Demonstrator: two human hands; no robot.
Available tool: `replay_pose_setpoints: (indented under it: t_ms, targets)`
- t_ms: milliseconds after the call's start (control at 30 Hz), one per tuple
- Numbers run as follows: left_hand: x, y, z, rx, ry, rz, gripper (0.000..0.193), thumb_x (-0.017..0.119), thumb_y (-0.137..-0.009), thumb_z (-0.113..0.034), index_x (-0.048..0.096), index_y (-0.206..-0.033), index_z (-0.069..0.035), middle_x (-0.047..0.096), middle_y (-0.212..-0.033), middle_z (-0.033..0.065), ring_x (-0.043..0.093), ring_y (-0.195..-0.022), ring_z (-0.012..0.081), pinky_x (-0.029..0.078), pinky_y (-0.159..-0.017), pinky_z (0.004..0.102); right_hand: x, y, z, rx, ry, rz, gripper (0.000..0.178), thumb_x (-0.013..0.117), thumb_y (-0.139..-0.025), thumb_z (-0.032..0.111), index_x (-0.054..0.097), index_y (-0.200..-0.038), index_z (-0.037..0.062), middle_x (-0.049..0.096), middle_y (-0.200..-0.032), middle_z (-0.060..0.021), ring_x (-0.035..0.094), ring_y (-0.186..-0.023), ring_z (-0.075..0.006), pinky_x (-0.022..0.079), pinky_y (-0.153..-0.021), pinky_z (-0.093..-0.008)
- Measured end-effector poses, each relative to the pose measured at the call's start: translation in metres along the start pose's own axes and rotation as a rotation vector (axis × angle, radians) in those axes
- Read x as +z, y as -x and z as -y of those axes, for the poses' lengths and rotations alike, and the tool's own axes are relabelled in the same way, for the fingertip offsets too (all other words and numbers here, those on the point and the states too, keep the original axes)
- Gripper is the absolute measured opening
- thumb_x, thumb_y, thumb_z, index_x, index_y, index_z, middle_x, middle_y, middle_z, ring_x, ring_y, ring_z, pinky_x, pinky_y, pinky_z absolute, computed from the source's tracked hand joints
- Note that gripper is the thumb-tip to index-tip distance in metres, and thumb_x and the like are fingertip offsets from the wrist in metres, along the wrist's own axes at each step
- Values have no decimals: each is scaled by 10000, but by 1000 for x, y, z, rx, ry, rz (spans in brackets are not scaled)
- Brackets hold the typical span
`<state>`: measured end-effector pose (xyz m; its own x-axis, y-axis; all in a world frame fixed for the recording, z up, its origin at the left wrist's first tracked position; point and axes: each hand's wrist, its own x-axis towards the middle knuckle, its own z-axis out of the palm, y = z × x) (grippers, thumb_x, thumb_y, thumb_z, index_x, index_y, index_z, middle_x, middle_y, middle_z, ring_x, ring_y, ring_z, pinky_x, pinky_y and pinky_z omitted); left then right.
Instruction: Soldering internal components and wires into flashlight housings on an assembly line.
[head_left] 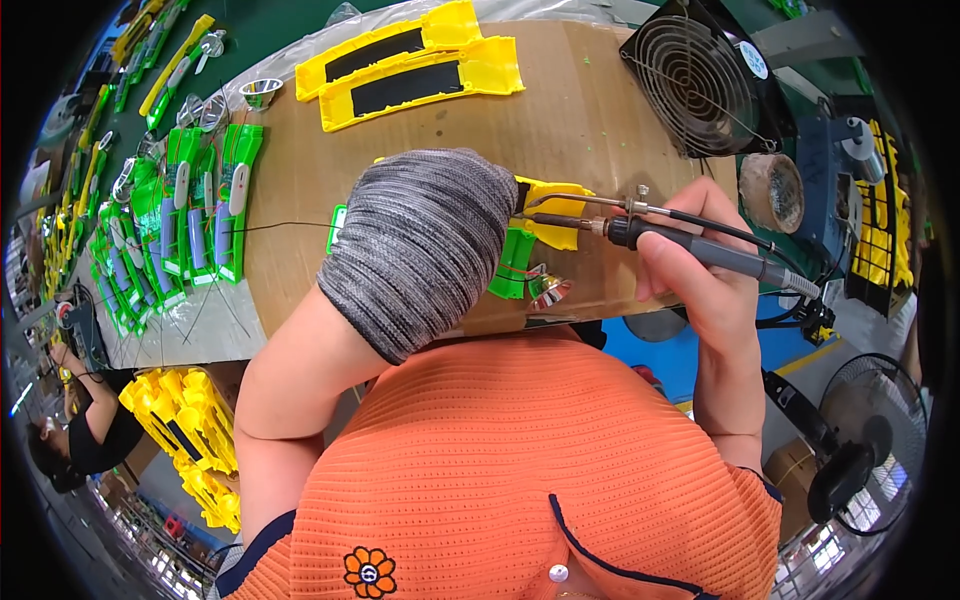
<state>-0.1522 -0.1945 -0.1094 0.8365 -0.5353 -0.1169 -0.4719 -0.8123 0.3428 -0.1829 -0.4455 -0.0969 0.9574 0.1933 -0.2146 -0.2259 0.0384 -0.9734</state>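
My right hand grips a soldering iron with a thin metal feed tube along its top. The iron's tip points left, at a yellow plastic casing beside my left hand. My left hand, in a grey striped knit glove, is curled over this casing; its fingers are hidden underneath. A green casing half lies partly under the glove, nearer to me. Thin red wires run from it to a small shiny reflector cup. Where exactly the tip touches is hard to make out.
Two yellow casings with black panels lie at the back. On the left are several green casings with purple cells and loose wires. A black fan with a wire guard and a round pot stand right. Yellow parts are piled lower left.
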Motion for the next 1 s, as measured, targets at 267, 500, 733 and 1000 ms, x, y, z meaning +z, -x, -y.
replay_pose_setpoints:
  t_ms: [267, 500, 733, 1000]
  targets:
    - [-13, -8, -5, -25, -89, 38, 145, 658, -871, -215, 713, -895, -83, 640, -791, 119, 658, -775, 314, 528, -712, 430, 3, -5, -1, 17, 87, 1, 155, 707, -875, 18, 555, -904, 3, 658, -730, -55, 612, -586, -80, 464, -520, -210]
    - [-13, -9, -3, 5, -90, 40, 137, 665, -859, -211, 712, -886, -86, 642, -781, 125, 656, -762, 320, 528, -704, 434, 3, -5, -1, 4, 110, 20, 150, 708, -874, 21, 561, -903, 7, 656, -724, -46, 612, -582, -74, 460, -517, -204]
    - [-13, -17, 2, -20, -145, 99, 160, 660, -859, -230, 713, -899, -84, 645, -784, 132, 662, -775, 323, 532, -712, 438, 1, -9, -3, 0, 140, 32, 152, 713, -870, 29, 567, -905, 6, 655, -722, -44, 615, -580, -74, 458, -514, -203]
    - [-18, -18, 1, 0, -127, 97, 174, 639, -867, -228, 714, -892, -73, 659, -785, 142, 671, -776, 329, 535, -704, 439, -5, -3, -1, -24, 71, -27, 156, 700, -869, 9, 551, -915, 3, 652, -734, -59, 608, -572, -90, 463, -507, -216]
